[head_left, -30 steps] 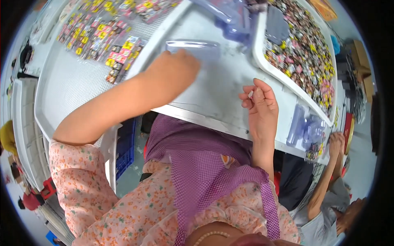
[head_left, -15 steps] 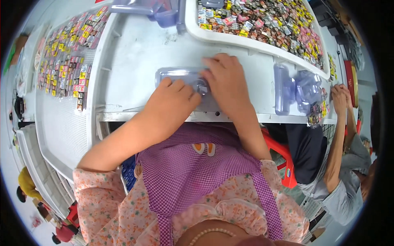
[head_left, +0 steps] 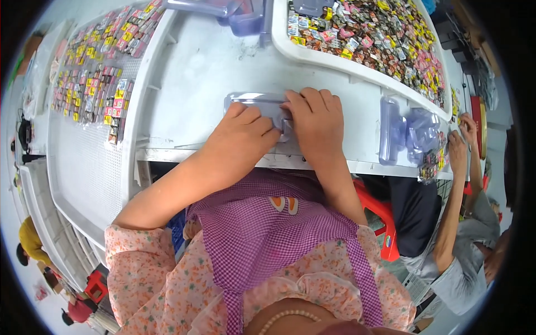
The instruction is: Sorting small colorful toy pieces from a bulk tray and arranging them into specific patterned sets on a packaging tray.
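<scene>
**Both hands pressed on a clear plastic tray at the bench edge**

The clear plastic tray [head_left: 258, 107] lies flat on the white bench [head_left: 195, 72], just in from its near edge, long axis running 9 to 3 o'clock. Its uncovered end shows toward 10 o'clock from the knuckles. The left hand [head_left: 243, 134] lies palm down over the tray's middle, fingers curled onto it. The right hand [head_left: 317, 120] covers the 3 o'clock end, fingers bent over the far rim. Both sit equally close, thumbs nearly meeting; whether either truly grips cannot be told. At 3 o'clock, more clear trays [head_left: 410, 134] stand stacked; at 1 o'clock, a white bin [head_left: 312, 53] of small coloured pieces.
</scene>
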Demonstrator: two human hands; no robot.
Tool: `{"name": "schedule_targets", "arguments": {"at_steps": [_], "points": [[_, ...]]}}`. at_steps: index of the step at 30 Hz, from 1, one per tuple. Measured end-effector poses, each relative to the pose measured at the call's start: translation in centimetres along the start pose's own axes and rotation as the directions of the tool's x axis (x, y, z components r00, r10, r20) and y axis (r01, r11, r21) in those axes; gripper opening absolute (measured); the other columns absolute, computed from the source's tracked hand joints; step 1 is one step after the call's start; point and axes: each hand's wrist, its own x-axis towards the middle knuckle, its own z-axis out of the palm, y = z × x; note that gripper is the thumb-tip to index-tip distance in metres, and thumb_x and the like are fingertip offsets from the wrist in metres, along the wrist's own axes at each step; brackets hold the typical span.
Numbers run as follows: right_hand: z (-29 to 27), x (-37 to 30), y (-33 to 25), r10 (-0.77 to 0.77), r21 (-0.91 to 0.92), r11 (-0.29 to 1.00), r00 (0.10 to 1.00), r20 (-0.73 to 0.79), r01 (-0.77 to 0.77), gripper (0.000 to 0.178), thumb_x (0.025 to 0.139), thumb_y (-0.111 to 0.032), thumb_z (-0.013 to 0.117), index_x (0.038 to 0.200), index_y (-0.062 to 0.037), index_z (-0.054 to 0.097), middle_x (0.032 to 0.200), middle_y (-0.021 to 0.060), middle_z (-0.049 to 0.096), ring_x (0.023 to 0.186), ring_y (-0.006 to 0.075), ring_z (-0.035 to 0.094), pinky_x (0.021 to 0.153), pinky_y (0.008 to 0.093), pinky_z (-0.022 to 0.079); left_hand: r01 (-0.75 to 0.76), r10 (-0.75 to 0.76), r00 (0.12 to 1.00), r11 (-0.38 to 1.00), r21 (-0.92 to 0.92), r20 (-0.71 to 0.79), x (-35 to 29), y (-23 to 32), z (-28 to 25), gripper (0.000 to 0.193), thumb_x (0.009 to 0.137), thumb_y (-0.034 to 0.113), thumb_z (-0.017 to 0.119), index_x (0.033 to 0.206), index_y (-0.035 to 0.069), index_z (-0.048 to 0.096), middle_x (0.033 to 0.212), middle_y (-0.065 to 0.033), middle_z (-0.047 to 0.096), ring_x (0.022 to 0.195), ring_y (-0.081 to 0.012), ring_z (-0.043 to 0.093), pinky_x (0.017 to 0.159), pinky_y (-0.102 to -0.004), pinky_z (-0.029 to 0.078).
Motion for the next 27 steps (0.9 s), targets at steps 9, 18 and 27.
{"name": "schedule_targets", "arguments": {"at_steps": [9,18,27], "points": [[0.4,-0.2,0.8,0.176,0.267,0.947,0.984,0.03,-0.178,0.011,0.078,-0.003,0.066,0.081,-0.004,0.055,0.079,0.0101,0.058,0.073,0.0307,0.053,0.063,0.0408,0.043,0.189,-0.215,0.966,0.966,-0.174,-0.142,0.0,-1.6,-2.3,0.098,0.057,0.016,0.084,0.143,0.014,0.036,0.13,-0.0144,0.047,0.121,-0.0321,0.044,0.096,-0.0415,0.035],[-0.9,-1.2,1.3,0.372,0.444,0.804,0.917,0.141,-0.394,0.004,0.089,-0.004,0.058,0.087,-0.0021,0.055,0.076,0.0093,0.058,0.067,0.022,0.056,0.063,0.0302,0.046,0.143,-0.203,0.959,0.95,-0.279,-0.198,0.5,-2.8,-1.1,0.108,0.061,0.021,0.086,0.148,0.016,0.023,0.145,-0.0194,0.034,0.134,-0.0386,0.032,0.104,-0.0485,0.029],[-4.0,-3.4,5.3,0.605,0.268,0.772,0.795,-0.033,-0.576,0.009,0.09,-0.009,0.062,0.088,-0.0011,0.057,0.074,0.0048,0.052,0.066,0.0097,0.045,0.061,0.0249,0.041,0.152,-0.155,0.987,0.985,-0.084,-0.033,1.4,-3.1,-0.6,0.076,0.072,0.013,0.075,0.14,0.017,0.041,0.142,-0.0102,0.042,0.13,-0.0342,0.038,0.102,-0.0479,0.028]]}}
